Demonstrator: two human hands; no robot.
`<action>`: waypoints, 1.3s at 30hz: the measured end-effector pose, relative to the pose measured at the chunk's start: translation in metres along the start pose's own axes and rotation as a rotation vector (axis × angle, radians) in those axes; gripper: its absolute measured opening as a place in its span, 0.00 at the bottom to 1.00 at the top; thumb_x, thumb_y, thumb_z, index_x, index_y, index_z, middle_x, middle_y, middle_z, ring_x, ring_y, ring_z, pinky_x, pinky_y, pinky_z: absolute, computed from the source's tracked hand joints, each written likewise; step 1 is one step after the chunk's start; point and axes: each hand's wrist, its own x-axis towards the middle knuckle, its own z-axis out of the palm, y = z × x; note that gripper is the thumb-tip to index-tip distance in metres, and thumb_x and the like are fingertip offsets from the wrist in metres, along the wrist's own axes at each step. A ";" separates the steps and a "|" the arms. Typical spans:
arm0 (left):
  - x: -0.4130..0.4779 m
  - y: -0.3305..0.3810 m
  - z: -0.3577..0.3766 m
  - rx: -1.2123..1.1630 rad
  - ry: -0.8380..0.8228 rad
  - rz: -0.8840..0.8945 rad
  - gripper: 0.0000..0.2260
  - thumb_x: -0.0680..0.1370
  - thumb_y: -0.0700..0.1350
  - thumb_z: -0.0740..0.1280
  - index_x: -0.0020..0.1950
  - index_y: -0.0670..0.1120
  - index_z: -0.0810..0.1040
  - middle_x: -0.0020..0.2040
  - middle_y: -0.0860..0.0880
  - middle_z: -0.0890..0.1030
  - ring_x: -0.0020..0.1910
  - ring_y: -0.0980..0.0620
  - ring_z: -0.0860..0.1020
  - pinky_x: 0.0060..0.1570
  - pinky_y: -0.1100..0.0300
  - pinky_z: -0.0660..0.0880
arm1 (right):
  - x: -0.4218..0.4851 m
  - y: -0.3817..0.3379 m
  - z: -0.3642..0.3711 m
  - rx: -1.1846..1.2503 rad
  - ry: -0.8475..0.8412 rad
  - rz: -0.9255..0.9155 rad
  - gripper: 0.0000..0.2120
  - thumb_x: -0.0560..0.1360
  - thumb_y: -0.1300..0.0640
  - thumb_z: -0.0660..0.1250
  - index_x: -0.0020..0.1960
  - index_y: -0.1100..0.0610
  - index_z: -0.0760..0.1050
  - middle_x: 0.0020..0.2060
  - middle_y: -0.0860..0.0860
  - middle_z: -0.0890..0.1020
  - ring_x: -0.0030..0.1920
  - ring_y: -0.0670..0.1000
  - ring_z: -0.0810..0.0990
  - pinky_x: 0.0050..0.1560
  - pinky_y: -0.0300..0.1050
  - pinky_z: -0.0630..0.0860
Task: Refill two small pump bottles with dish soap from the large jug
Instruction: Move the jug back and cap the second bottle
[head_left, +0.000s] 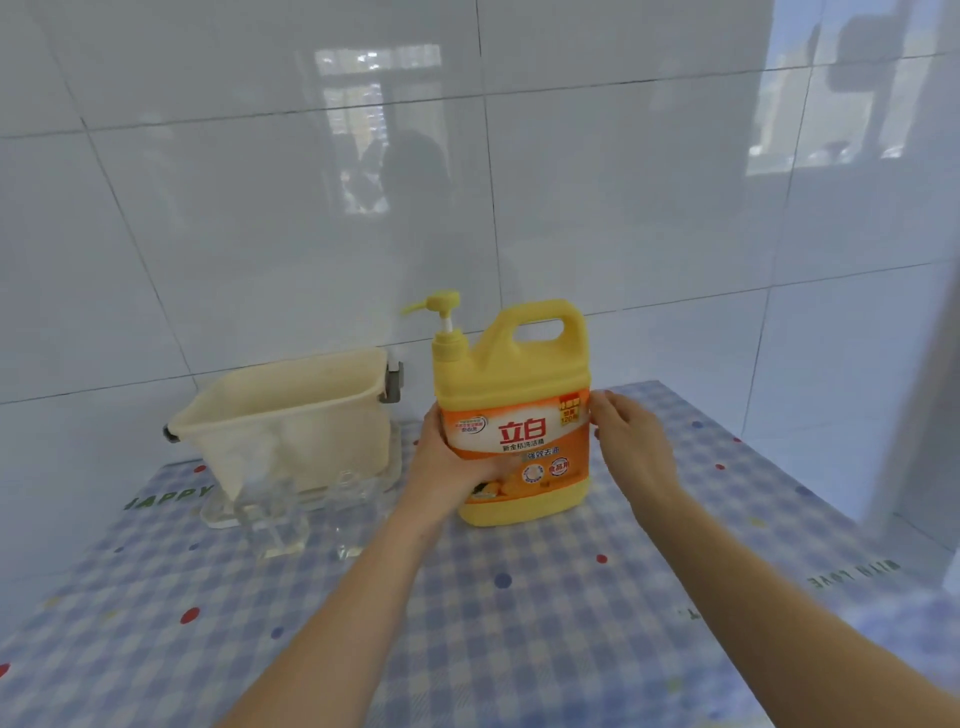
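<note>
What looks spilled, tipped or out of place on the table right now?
Nothing stands out. The jug stands upright on the checked tablecloth, pump head on, left hand gripping one side, right hand open at the other. No spill shows. The clear bottles by the basket are too blurred to judge.

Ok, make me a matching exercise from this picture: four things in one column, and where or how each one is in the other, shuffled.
1. large yellow plastic jug
2. cream plastic tub
3. left hand
4. right hand

A. fingers straight, at the jug's right edge
B. upright on the blue checked cloth
C. left of the jug, by the white tiled wall
D. gripping the jug's lower left side

Pairs: 1-B, 2-C, 3-D, 4-A.
</note>
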 end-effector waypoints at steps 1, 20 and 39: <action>0.001 -0.002 0.000 0.007 -0.005 -0.012 0.46 0.56 0.47 0.85 0.70 0.50 0.69 0.61 0.52 0.81 0.58 0.54 0.80 0.56 0.51 0.80 | 0.001 0.003 0.002 0.014 -0.037 0.003 0.15 0.81 0.47 0.55 0.54 0.52 0.78 0.47 0.48 0.82 0.48 0.48 0.79 0.53 0.48 0.75; 0.081 -0.001 0.074 -0.079 0.043 -0.013 0.43 0.50 0.51 0.85 0.63 0.49 0.74 0.55 0.52 0.84 0.53 0.53 0.83 0.52 0.48 0.81 | 0.083 0.005 -0.017 -0.050 0.153 -0.046 0.26 0.82 0.43 0.45 0.34 0.53 0.69 0.36 0.50 0.78 0.44 0.54 0.77 0.51 0.52 0.73; 0.186 -0.021 0.127 -0.079 0.028 -0.050 0.46 0.49 0.52 0.85 0.64 0.49 0.71 0.57 0.52 0.82 0.55 0.52 0.81 0.55 0.47 0.80 | 0.197 0.029 -0.004 0.025 0.055 0.119 0.24 0.82 0.42 0.46 0.51 0.55 0.76 0.50 0.53 0.80 0.55 0.55 0.76 0.61 0.55 0.71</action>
